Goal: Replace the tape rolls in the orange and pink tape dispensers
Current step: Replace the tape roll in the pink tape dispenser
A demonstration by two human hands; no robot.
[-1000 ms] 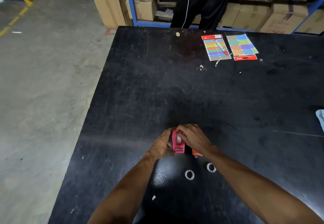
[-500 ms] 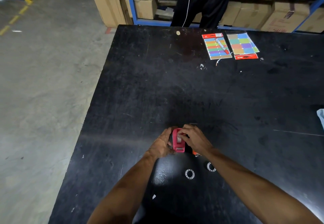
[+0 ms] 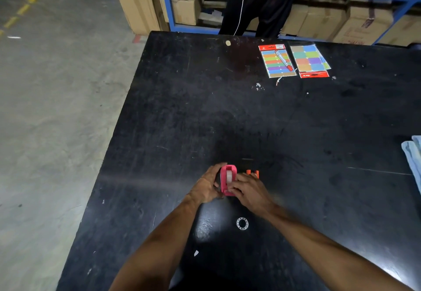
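Note:
The pink tape dispenser (image 3: 227, 180) stands on the black table (image 3: 250, 119) with a clear tape roll (image 3: 229, 176) seated in it. My left hand (image 3: 206, 185) grips its left side. My right hand (image 3: 247, 190) holds its right side, fingertips at the front end by the cutter. The orange tape dispenser (image 3: 252, 173) sits just to the right, mostly hidden behind my right hand. A white ring-shaped tape core (image 3: 242, 223) lies on the table nearer to me, between my forearms.
Two packs of coloured labels (image 3: 276, 62) (image 3: 309, 59) lie at the far side, a red marker (image 3: 283, 60) on one. A light blue cloth (image 3: 412, 156) is at the right edge. A person in red stands beyond the table, before blue shelving with cardboard boxes.
My right hand slid off the top of the pink dispenser toward its front, exposing the tape roll and the orange dispenser. Only one white core shows now; the other is behind my right arm.

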